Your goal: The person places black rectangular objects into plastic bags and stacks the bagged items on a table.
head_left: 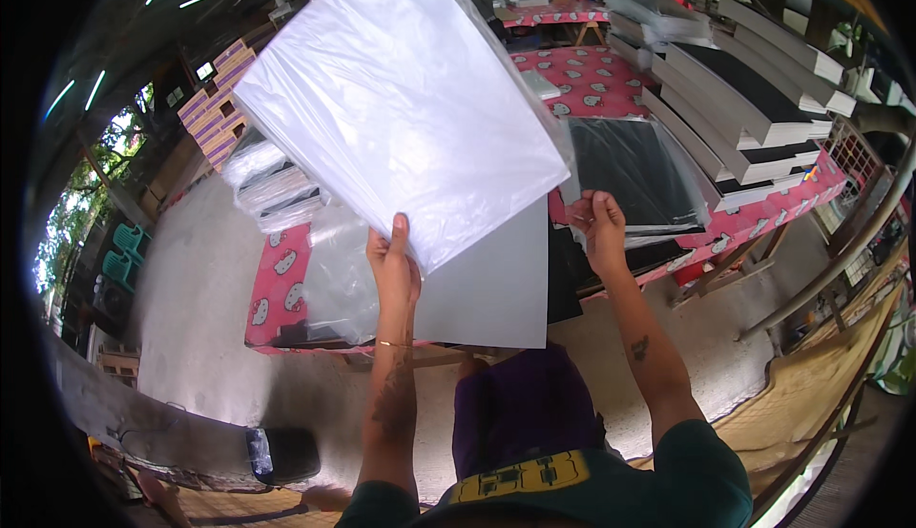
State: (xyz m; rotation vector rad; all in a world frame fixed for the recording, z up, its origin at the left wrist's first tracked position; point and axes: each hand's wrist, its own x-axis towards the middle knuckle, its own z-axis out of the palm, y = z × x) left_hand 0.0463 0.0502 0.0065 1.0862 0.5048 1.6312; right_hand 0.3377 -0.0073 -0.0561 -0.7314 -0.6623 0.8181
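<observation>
My left hand (393, 259) is closed on the lower edge of a large white pack in a clear plastic sleeve (410, 99), thumb on top. The pack is held tilted above the table and hides part of it. Below the pack's lower right corner is my right hand (601, 227), its fingers loosely bent and apart, with nothing visible in them. Beside that hand lies a black sheet in clear plastic (634, 170). Under the raised pack, a plain grey sheet (487, 289) sticks out past the table's near edge, with black sheets (563, 275) beside it.
A pink patterned cloth (272, 313) covers the table. Clear plastic sleeves (334, 280) lie at its near left, with wrapped packs (272, 180) behind. Thick stacks with black tops (735, 99) stand on the right. Stacked cartons (218, 108) rise at the left; a curved pole (830, 270) is at the right.
</observation>
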